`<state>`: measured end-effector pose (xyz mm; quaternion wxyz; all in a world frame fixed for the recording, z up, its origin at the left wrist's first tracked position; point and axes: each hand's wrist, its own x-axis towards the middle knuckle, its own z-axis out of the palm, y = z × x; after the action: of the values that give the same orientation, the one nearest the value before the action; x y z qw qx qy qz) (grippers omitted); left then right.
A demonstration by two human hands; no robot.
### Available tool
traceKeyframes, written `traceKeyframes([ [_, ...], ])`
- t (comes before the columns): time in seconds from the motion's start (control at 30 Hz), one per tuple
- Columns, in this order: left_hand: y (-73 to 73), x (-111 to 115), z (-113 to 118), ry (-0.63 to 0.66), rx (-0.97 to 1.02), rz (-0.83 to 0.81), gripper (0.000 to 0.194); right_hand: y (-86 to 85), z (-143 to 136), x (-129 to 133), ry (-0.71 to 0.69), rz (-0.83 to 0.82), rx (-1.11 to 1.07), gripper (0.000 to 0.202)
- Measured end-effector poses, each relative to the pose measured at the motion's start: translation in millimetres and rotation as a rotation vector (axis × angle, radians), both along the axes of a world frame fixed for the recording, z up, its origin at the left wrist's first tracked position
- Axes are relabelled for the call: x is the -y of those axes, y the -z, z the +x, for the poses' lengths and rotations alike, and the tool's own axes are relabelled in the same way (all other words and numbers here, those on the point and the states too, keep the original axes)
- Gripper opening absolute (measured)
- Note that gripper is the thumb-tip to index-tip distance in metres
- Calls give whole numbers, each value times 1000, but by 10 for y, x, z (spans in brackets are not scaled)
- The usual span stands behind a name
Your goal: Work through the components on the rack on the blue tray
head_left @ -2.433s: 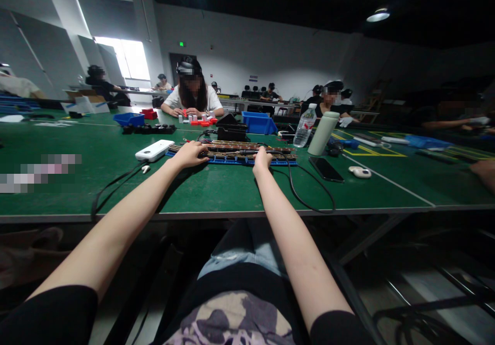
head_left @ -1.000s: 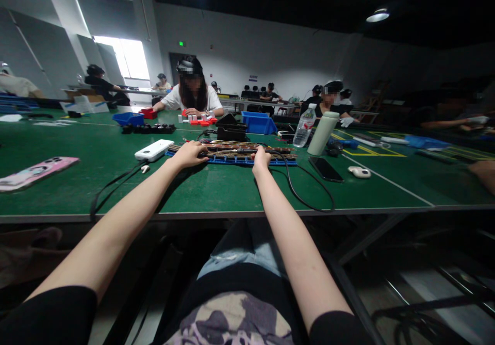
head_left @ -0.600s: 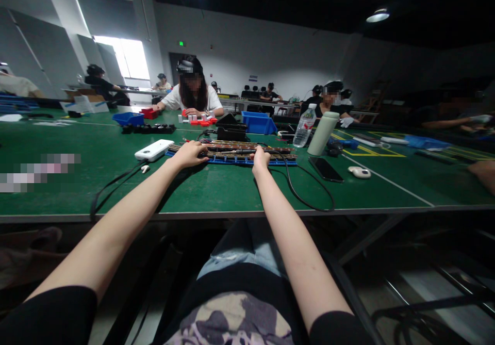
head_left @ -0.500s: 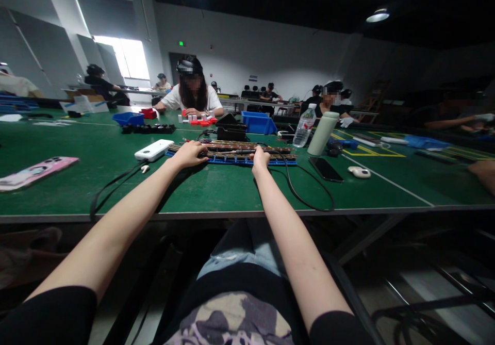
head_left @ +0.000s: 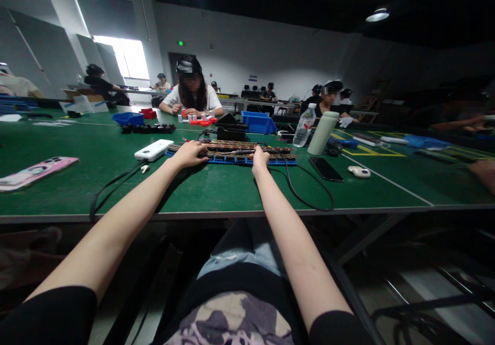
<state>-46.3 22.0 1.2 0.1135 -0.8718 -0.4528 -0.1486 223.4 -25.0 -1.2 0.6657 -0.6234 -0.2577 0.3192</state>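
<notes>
Across the green table in front of me lies a long blue rack carrying rows of thin brown and copper-coloured strips. My right hand is closed around a slim, dark-handled tool that looks like a soldering iron; its metal end points left over the strips. A black cable loops off to the right. My left hand rests at the left part of the rack, fingers bent together over the strips. Whatever is between those fingertips is too small to tell.
Left of the rack are a white device, an earbud and a pink phone. On the right stand a water bottle and green flask, near a black phone. A black box and blue bin sit behind.
Both my hands and the tool stay almost where they were. Across the table, a co-worker's hand has moved inward, toward the red and white parts.
</notes>
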Motion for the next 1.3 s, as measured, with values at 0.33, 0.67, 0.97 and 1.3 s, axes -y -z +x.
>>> traceKeyframes([
  [0.33,1,1,-4,7,18,0,38,-2,-4,5,10,1,-3,29],
  [0.67,-20,28,14,-6,-9,-10,40,15,2,-10,-3,-7,16,28],
  [0.97,2,-4,-5,4,13,-7,36,8,-7,0,0,-7,5,27],
  [1.3,7,-5,-8,10,18,-1,36,3,-7,9,1,-16,17,25],
])
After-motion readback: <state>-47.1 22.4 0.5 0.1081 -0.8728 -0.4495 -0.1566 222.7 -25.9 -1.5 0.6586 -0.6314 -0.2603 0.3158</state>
